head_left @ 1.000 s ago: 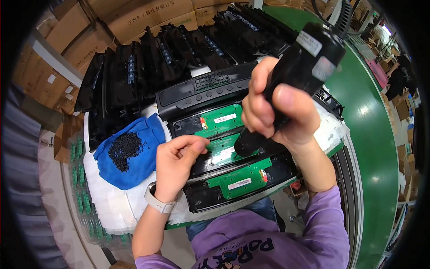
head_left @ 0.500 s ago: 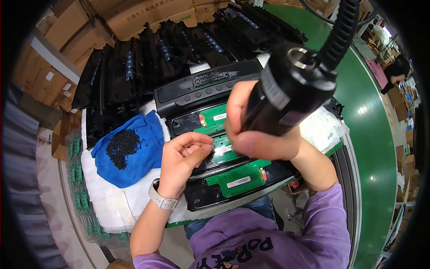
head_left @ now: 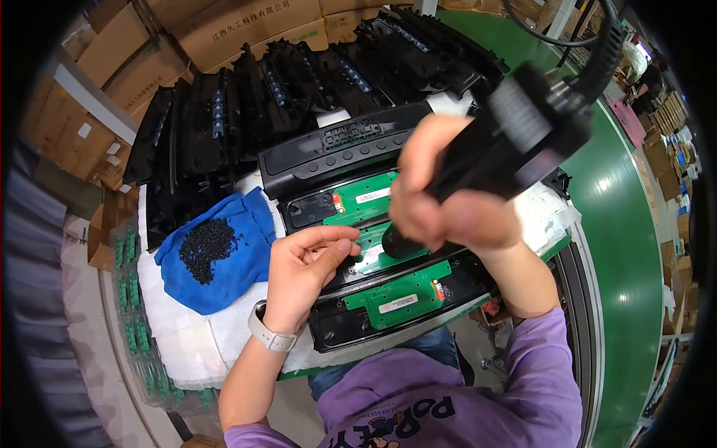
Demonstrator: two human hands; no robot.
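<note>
My right hand [head_left: 457,213] is wrapped round a thick black electric screwdriver [head_left: 534,127], slightly blurred. The tool leans to the upper right, its lower end over the middle green circuit board [head_left: 371,260]. My left hand [head_left: 299,272] rests at that board's left end, thumb and index finger pinched; whatever may be between them is too small to make out. This board lies in a black plastic panel. Nearer me is a second green board [head_left: 396,302] in its own panel, and beyond is a third [head_left: 370,196], partly covered by my right hand.
Left of my hands, a blue cloth [head_left: 243,280] bears a heap of small black screws [head_left: 203,250]. A black housing with a display window [head_left: 340,145] lies behind the panels. Several black housings [head_left: 280,82] line the back, before cardboard boxes [head_left: 231,30]. A cable [head_left: 605,56] hangs upper right.
The screwdriver has tilted further to the right, and my right hand has shifted slightly right with it. My left hand has barely moved.
</note>
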